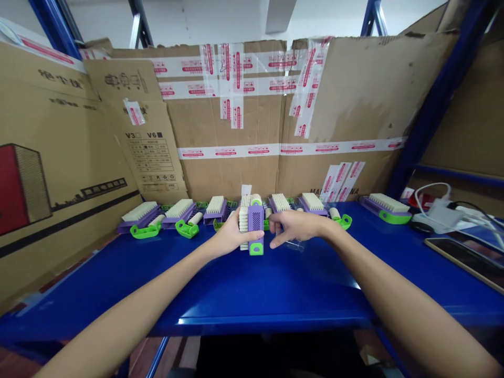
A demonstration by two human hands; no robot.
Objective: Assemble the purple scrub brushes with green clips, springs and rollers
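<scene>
My left hand (pixel 229 234) is closed around a purple brush (pixel 256 223) with cream bristles and a green end. It is held upright above the blue shelf, bristles facing left, my thumb across its purple body. Just to its right, my right hand (pixel 293 227) hovers with its fingers bent and apart, and nothing shows between them. Under the right hand lies something clear, like plastic (pixel 295 245). Behind both hands stand similar brushes, among them one brush (pixel 280 202) partly covered by my right hand and another brush (pixel 216 207) left of the held one.
More brushes (pixel 138 212) line the back of the blue shelf (pixel 275 294), some with green handle parts (pixel 187 229) beside them. A single brush (pixel 386 206) sits at the right, near a white charger with cables (pixel 439 215) and a phone (pixel 466 257). Taped cardboard (pixel 228 126) walls the back.
</scene>
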